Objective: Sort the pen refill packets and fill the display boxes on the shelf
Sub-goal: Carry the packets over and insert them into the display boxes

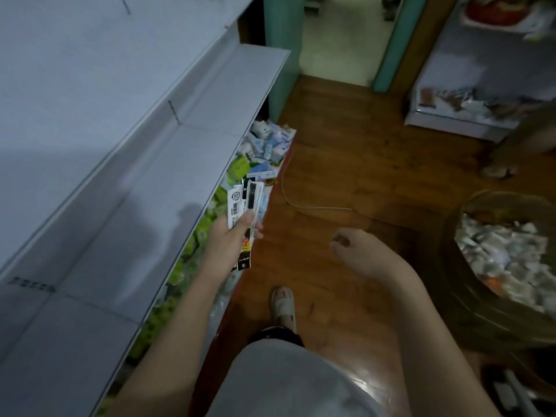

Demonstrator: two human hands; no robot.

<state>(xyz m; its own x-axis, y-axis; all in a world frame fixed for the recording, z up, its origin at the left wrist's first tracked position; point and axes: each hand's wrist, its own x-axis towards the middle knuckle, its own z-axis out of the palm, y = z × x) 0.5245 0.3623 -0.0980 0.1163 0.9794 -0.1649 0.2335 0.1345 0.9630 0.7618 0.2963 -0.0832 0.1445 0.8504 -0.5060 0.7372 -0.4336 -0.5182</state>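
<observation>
My left hand [230, 236] pinches a fanned bunch of refill packets [245, 215], thumb on top, just past the shelf [168, 182] edge. My right hand [358, 251] hangs loosely curled and empty, beside it over the floor. I'd square the fan first, then sort by print before lowering packets toward the boxes below.

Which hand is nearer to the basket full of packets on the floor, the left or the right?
The right hand. It hangs loosely curled over the floor, apart from the basket. The left hand is farther away, at the shelf edge, holding refill packets.
</observation>
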